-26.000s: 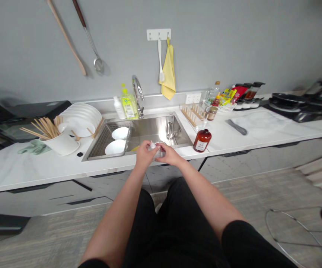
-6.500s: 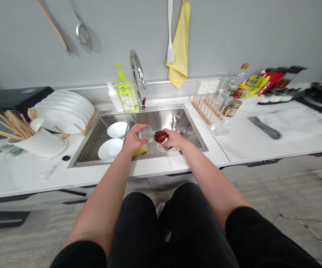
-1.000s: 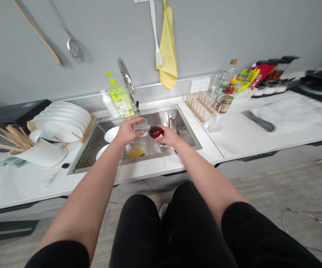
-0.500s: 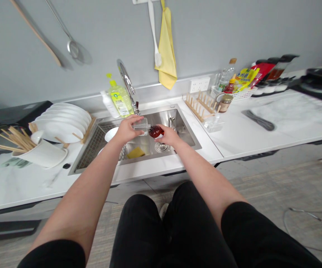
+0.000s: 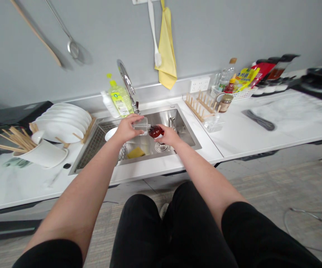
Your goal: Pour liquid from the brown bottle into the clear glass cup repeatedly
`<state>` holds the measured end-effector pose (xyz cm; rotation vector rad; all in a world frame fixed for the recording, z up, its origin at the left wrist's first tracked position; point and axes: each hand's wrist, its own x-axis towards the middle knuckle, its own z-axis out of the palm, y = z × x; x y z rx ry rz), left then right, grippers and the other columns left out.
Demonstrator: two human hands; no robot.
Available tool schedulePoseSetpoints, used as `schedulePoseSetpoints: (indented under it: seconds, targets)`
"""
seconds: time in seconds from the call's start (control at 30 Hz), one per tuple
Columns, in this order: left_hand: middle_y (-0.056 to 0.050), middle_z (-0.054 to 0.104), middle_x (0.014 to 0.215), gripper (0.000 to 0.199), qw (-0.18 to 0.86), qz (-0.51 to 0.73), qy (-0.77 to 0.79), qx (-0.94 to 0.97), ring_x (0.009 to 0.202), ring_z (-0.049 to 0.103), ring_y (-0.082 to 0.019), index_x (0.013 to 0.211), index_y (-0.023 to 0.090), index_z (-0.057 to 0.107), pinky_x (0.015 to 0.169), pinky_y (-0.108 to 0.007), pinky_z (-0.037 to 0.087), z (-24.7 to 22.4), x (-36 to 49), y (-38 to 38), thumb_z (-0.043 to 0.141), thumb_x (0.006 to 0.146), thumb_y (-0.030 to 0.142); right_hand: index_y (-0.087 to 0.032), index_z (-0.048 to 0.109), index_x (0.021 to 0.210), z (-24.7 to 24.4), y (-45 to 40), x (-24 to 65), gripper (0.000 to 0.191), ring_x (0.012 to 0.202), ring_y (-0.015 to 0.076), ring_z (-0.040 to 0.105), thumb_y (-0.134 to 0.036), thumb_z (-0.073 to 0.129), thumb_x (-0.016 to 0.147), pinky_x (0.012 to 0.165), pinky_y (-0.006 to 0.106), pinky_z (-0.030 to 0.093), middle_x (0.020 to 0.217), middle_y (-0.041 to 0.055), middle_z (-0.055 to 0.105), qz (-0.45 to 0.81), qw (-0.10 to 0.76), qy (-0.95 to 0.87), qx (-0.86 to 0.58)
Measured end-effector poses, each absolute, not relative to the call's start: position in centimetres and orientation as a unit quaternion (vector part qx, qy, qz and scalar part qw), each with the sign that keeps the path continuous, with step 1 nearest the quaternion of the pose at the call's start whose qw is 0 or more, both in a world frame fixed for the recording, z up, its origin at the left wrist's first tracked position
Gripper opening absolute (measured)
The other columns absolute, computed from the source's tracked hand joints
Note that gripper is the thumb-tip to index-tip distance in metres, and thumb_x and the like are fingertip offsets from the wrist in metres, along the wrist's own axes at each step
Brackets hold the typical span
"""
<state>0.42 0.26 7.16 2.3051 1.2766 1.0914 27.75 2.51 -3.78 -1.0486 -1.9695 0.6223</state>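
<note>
1. Left hand (image 5: 126, 129): fingers (image 5: 134, 121) closed around a clear square container (image 5: 142, 126), held above the sink (image 5: 163, 116). Contents cannot be determined.
2. Right hand (image 5: 169, 135): fingers (image 5: 162, 128) wrapped around an amber bottle (image 5: 155, 131), also above the sink. The bottle lies tilted, with dark reddish contents showing through the glass. Its narrow end meets the container's end; actual contact cannot be confirmed.
3. Inside the sink: a yellow sponge (image 5: 135, 152) below the hands, and a white bowl (image 5: 110, 134) on a wire rack (image 5: 93, 145).
4. Behind the sink: a yellow-green dish soap bottle (image 5: 119, 102) beside a chrome faucet (image 5: 126, 80).
</note>
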Motion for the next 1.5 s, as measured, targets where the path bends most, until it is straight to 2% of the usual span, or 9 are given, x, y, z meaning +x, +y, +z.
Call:
schedulePoseSetpoints:
  seconds: [0.87, 1.5]
  targets:
    - [-0.013, 0.075, 0.135, 0.072, 0.101, 0.346, 0.434, 0.826, 0.109, 0.073, -0.030, 0.138, 0.022, 0.083, 0.098, -0.050, 0.062, 8.3, 0.8, 0.4, 0.096, 0.071, 0.043, -0.031, 0.072, 0.150, -4.1, 2.7, 27.7, 0.090, 0.119, 0.0316, 0.082, -0.037, 0.107, 0.067, 0.108, 0.046, 0.064, 0.132, 0.0043, 0.085, 0.251, 0.419, -0.771, -0.409]
    - [-0.013, 0.074, 0.139, 0.073, 0.103, 0.336, 0.443, 0.825, 0.113, 0.074, -0.032, 0.139, 0.022, 0.083, 0.104, -0.051, 0.062, 8.9, 1.0, -0.5, 0.094, 0.070, 0.045, -0.031, 0.072, 0.150, -4.0, 2.5, 27.8, 0.087, 0.115, 0.0299, 0.082, -0.039, 0.105, 0.070, 0.105, 0.044, 0.064, 0.131, 0.0031, 0.085, 0.241, 0.411, -0.778, -0.410]
